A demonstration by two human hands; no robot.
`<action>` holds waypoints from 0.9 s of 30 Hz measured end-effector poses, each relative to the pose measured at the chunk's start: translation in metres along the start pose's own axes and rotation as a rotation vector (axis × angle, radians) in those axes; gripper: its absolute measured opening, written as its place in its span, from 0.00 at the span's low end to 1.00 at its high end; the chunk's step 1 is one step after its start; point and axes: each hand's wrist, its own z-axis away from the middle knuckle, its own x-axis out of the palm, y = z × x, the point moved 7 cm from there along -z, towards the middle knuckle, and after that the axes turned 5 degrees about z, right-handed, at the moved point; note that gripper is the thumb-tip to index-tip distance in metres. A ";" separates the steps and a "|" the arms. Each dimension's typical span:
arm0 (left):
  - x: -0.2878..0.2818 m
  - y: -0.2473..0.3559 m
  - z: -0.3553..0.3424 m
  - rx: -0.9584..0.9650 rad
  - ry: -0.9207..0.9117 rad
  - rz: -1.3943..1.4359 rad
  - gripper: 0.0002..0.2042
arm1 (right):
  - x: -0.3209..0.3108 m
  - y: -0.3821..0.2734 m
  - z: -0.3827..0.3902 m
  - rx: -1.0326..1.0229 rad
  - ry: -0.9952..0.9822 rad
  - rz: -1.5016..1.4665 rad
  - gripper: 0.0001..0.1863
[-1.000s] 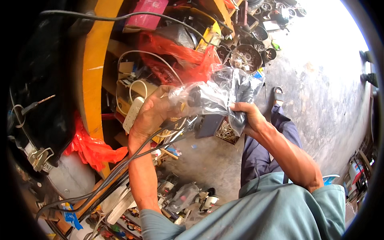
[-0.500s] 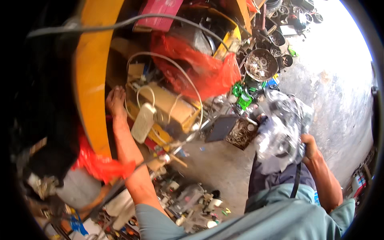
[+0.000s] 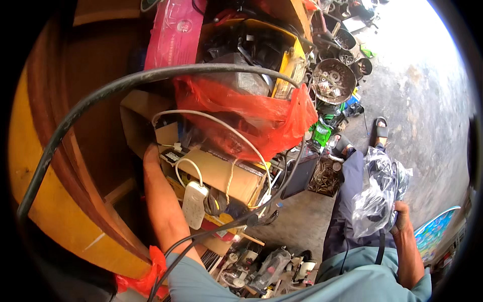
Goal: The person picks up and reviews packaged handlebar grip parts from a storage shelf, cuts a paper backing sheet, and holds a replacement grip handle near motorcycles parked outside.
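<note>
My left arm reaches into the wooden shelf, with my left hand [image 3: 151, 153] beside a cardboard box [image 3: 138, 126] and a white cable; its fingers are hidden. A white power strip [image 3: 194, 204] lies just right of that forearm. My right hand [image 3: 401, 214] grips a crumpled clear plastic bag [image 3: 372, 201] with dark contents, held low beside my thigh. A red plastic bag [image 3: 241, 121] fills the middle of the shelf, below a yellow box [image 3: 284, 73] and a pink box [image 3: 171, 35].
A thick black cable [image 3: 110, 90] arcs across the view before an orange wooden panel [image 3: 35, 186]. Pans of metal parts [image 3: 334, 80] line the concrete floor [image 3: 422, 110] at upper right. More parts [image 3: 266, 269] lie below, and a colorful board [image 3: 432, 231] stands at right.
My left hand has left the clear bag and moved deeper into the shelf on the left. My right hand has carried the bag down and to the right.
</note>
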 end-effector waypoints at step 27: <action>-0.042 0.004 0.099 0.130 -0.005 0.770 0.13 | -0.010 -0.042 0.002 -0.084 -0.070 0.077 0.23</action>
